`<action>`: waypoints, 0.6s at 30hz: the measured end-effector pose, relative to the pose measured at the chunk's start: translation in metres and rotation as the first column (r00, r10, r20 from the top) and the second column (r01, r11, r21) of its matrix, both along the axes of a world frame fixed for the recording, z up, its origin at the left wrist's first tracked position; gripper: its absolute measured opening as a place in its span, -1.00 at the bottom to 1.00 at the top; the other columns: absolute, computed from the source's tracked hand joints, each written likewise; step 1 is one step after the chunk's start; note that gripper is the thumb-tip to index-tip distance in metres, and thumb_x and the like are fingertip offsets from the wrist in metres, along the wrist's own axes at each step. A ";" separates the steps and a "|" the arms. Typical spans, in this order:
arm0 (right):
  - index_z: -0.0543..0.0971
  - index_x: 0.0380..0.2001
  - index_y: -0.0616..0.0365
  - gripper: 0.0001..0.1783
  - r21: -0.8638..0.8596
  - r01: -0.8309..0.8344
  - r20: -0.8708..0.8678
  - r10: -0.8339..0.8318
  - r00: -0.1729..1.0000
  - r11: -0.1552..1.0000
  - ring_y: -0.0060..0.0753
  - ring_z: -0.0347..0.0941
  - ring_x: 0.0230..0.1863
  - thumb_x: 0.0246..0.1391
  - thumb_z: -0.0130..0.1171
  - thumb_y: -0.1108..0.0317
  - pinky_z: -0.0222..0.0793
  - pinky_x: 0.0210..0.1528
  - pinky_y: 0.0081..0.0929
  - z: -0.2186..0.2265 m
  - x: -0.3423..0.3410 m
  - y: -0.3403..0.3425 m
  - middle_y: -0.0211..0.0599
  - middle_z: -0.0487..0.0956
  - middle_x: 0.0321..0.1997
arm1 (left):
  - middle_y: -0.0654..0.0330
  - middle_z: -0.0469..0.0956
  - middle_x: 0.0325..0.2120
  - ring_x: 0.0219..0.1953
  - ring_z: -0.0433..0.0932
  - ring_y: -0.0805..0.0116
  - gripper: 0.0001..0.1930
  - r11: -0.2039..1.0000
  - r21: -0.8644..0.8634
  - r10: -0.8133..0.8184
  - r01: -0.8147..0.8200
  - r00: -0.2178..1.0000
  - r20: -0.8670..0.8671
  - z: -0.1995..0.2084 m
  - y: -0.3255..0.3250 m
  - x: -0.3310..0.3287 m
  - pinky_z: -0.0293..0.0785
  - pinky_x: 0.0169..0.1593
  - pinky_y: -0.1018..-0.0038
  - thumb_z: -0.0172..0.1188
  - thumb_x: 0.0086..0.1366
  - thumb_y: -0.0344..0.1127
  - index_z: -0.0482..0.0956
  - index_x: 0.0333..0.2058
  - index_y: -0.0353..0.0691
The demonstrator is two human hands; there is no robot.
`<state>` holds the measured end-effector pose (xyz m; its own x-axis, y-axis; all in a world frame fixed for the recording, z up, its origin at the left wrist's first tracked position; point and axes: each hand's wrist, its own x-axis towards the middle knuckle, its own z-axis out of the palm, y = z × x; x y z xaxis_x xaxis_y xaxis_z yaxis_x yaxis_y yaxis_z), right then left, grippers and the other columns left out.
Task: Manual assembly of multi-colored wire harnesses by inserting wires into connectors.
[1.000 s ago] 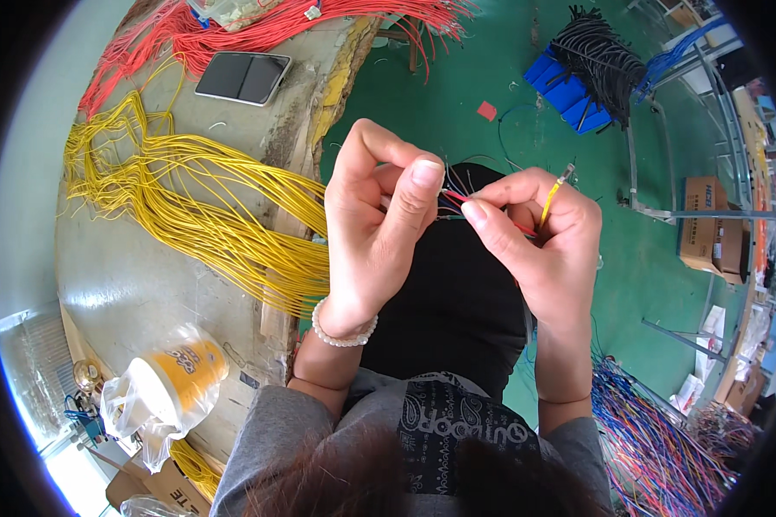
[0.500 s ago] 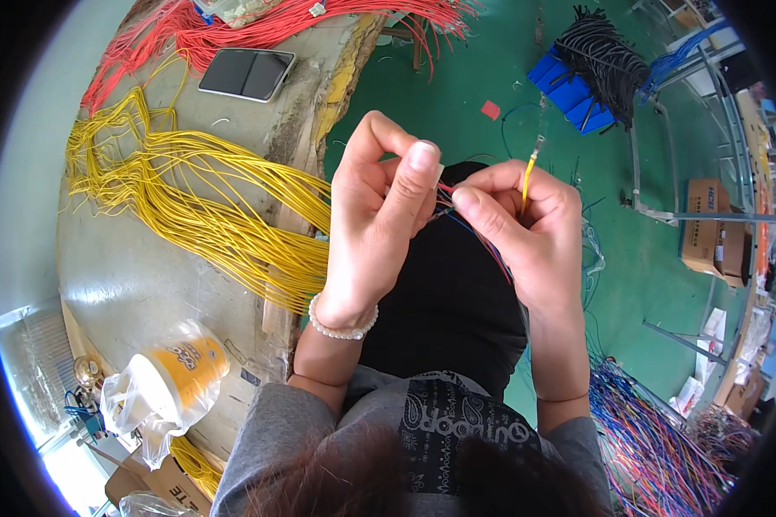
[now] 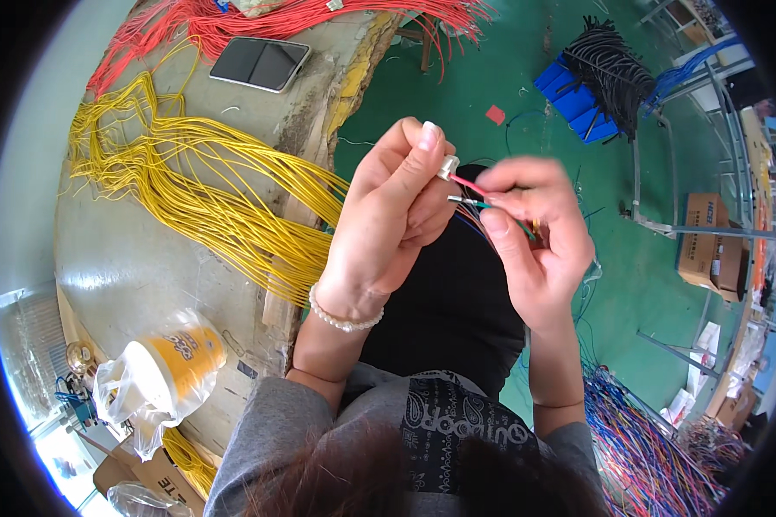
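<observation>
My left hand [image 3: 388, 211] pinches a small white connector housing [image 3: 448, 166] between thumb and fingers. A red wire [image 3: 467, 183] runs out of the housing toward my right hand. Close beside it, my right hand [image 3: 543, 241] grips a green wire [image 3: 524, 229] between thumb and fingers. That wire's bare metal terminal [image 3: 464, 199] points left, just below the connector and apart from it. The raised fingers of the right hand are blurred. More thin wires, blue among them, hang below the hands over my dark-clothed lap [image 3: 440, 284].
A workbench [image 3: 129, 267] on the left bears yellow wires [image 3: 207, 207], red wires [image 3: 259, 21], a phone [image 3: 259, 64] and a bagged yellow cup [image 3: 181, 362]. Blue bins [image 3: 578, 103] with black tubing, a metal frame [image 3: 707, 231], a cardboard box [image 3: 703, 241] and multicoloured wires [image 3: 638, 439] lie rightward.
A yellow terminal-tipped wire stood up from my right hand before; it no longer shows there. A green wire is now at those fingertips, and more of the white connector shows.
</observation>
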<state>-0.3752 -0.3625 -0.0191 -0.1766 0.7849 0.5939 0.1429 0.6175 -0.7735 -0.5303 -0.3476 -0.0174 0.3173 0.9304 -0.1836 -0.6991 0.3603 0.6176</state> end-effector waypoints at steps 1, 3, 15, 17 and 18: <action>0.47 -0.31 0.27 -0.83 -0.113 0.003 -0.082 -0.013 0.997 0.994 -0.53 0.39 -0.34 0.00 0.18 0.64 0.31 -0.30 -0.65 0.001 0.001 0.000 -0.14 0.49 -0.21 | 0.46 0.15 -0.71 -0.75 -0.01 0.70 -0.80 1.000 0.001 -0.006 0.006 1.000 0.005 0.000 -0.002 0.002 -0.14 -0.69 0.68 -0.04 0.43 -0.17 0.32 -0.37 -0.12; 0.46 -0.31 0.25 -0.88 -0.332 -0.012 -0.238 -0.071 0.969 0.943 -0.66 0.27 -0.31 0.04 0.12 0.61 0.21 -0.24 -0.70 0.005 0.001 -0.002 -0.20 0.41 -0.09 | 0.43 0.21 -0.65 -0.73 0.03 0.70 -0.82 0.984 0.158 0.100 -0.085 0.990 -0.096 0.000 -0.005 0.006 -0.11 -0.68 0.68 -0.03 0.42 -0.22 0.30 -0.35 -0.13; 0.48 -0.38 0.24 -0.85 -0.326 -0.042 -0.244 -0.041 0.969 0.944 -0.67 0.31 -0.33 -0.02 0.11 0.71 0.24 -0.30 -0.72 0.009 0.002 -0.003 -0.25 0.41 -0.22 | 0.44 0.22 -0.64 -0.72 0.04 0.72 -0.83 0.984 0.173 0.044 -0.040 0.999 -0.023 0.001 -0.006 0.006 -0.10 -0.67 0.69 -0.04 0.43 -0.24 0.29 -0.37 -0.12; 0.48 -0.39 0.25 -0.85 -0.326 -0.057 -0.254 -0.029 0.967 0.944 -0.69 0.31 -0.36 -0.02 0.11 0.71 0.24 -0.33 -0.73 0.010 0.003 -0.003 -0.25 0.41 -0.22 | 0.44 0.22 -0.64 -0.73 0.04 0.72 -0.82 0.986 0.164 0.045 -0.039 0.999 -0.028 0.002 -0.006 0.006 -0.11 -0.68 0.69 -0.04 0.43 -0.24 0.29 -0.37 -0.12; 0.48 -0.39 0.25 -0.85 -0.337 -0.063 -0.248 -0.024 0.968 0.940 -0.71 0.31 -0.40 -0.02 0.11 0.71 0.23 -0.38 -0.74 0.010 0.004 -0.003 -0.26 0.41 -0.22 | 0.44 0.22 -0.65 -0.73 0.04 0.72 -0.82 0.987 0.158 0.032 -0.026 0.999 -0.036 0.002 -0.006 0.005 -0.11 -0.68 0.69 -0.04 0.43 -0.24 0.28 -0.38 -0.12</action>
<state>-0.3716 -0.3651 -0.0095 -0.0773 0.9445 0.3192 -0.0869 0.3126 -0.9459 -0.5250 -0.3533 -0.0155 0.2856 0.9573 -0.0452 -0.6825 0.2363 0.6916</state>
